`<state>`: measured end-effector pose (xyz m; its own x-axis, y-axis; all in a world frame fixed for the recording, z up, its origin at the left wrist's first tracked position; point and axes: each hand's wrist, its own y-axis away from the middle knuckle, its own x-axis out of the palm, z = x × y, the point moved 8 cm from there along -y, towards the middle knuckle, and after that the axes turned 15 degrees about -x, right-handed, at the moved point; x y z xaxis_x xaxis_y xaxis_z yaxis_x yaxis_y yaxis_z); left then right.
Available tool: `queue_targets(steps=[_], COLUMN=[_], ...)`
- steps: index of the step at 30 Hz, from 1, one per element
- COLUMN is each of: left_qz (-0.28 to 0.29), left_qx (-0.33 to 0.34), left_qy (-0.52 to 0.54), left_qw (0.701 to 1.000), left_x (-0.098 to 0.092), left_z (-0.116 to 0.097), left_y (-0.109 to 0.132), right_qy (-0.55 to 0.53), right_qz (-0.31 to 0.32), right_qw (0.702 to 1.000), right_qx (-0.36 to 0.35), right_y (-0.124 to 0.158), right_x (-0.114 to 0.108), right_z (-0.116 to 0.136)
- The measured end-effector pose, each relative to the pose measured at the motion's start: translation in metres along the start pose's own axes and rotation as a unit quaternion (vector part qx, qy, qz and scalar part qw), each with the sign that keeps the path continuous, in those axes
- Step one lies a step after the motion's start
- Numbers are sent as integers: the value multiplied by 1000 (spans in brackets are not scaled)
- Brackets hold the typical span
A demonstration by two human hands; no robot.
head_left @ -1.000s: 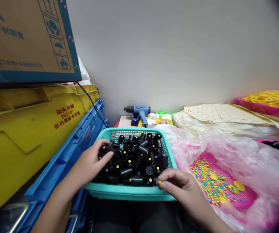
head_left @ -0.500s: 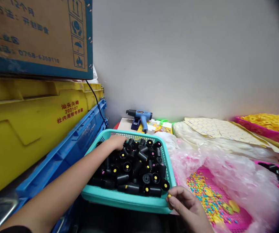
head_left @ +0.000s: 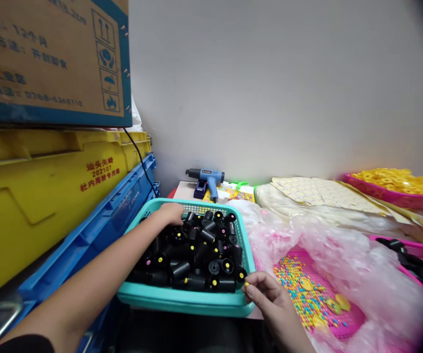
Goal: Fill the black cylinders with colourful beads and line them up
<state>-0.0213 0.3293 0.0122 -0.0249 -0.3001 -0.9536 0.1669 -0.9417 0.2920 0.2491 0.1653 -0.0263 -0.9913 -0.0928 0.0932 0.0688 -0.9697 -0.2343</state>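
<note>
A teal basket [head_left: 182, 301] in front of me is heaped with several black cylindrical parts [head_left: 197, 252], some with yellow or pink dots on their ends. My left hand [head_left: 171, 214] reaches to the basket's far left corner, fingers curled down onto the parts there; what it grips is hidden. My right hand [head_left: 266, 296] rests at the basket's near right corner, thumb and forefinger pinched on a small yellow bead [head_left: 246, 284].
A pink tray of coloured beads [head_left: 303, 289] lies under crinkled clear plastic at right. Yellow [head_left: 49, 191] and blue crates [head_left: 97, 230] and a cardboard box [head_left: 49, 59] stack at left. A blue heat gun [head_left: 206, 177] sits by the wall; a pink tray of yellow rings [head_left: 399, 189] stands far right.
My left hand has moved from the basket's near left to its far left corner. My right hand has stayed at the near right corner with the bead.
</note>
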Motion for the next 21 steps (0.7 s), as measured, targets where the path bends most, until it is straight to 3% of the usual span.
queue_targets(steps=[4, 8, 9, 11, 12, 16, 21], left_qz=[-75, -121, -116, -103, -107, -133, -135], left_qx=[7, 73, 114, 170, 187, 237, 224], left_qy=[57, 176, 273, 414, 440, 443, 478], left_qw=[996, 974, 948, 888, 872, 854, 838], left_x=[-35, -51, -51, -40, -32, 5, 36], left_z=[25, 34, 32, 27, 23, 2, -5], left_y=[25, 83, 101, 136, 152, 201, 219], right_qy=[3, -3, -7, -17, -23, -39, 2], right_qz=[12, 30, 39, 65, 81, 128, 162], right_qw=[1000, 999, 999, 998, 996, 986, 982], right_qx=[-3, 16, 22, 21, 5, -103, -94], right_y=[-1, -5, -7, -10, -11, -16, -9], right_x=[1, 12, 18, 34, 44, 77, 96], right_z=[2, 13, 19, 34, 44, 82, 72])
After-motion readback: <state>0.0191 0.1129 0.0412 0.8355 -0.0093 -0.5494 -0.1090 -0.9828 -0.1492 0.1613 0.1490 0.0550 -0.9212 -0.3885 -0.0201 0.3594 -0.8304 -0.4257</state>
